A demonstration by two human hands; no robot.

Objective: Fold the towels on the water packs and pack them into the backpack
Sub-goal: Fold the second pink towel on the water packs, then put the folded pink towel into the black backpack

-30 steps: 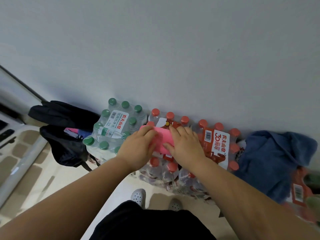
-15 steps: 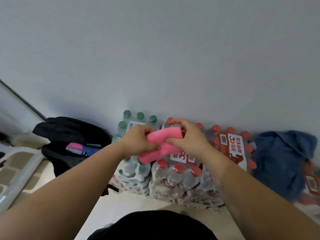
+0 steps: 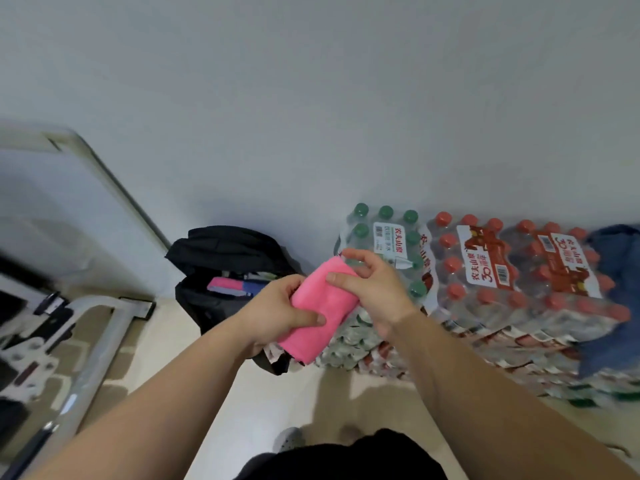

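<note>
A folded pink towel (image 3: 320, 306) is held in the air by both hands, in front of the water packs and to the right of the backpack (image 3: 221, 258). It is gripped at its lower left side by the left hand (image 3: 277, 313), whose grip is closed on the cloth: the thumb is laid over the top and the fingers are curled underneath. The upper right end is taken by the right hand (image 3: 375, 292), with the index finger laid across the top. Its grip appears to be curled round the far edge, though the raised thumb's contact with the cloth cannot be made out through the blur.

The backpack is black and stands open on the floor (image 3: 242, 393) against the wall (image 3: 311, 98). Pink and blue cloths (image 3: 230, 285) can be seen inside its mouth. Just beside it, to the right, a green-capped water pack (image 3: 384, 230) is stacked on other packs, and red-capped water packs (image 3: 485, 268) are set next to it along the wall. A blue towel (image 3: 616, 251) is draped over the packs at the right edge of the view. A white metal frame (image 3: 100, 327) is seen at the left, well apart from the backpack
</note>
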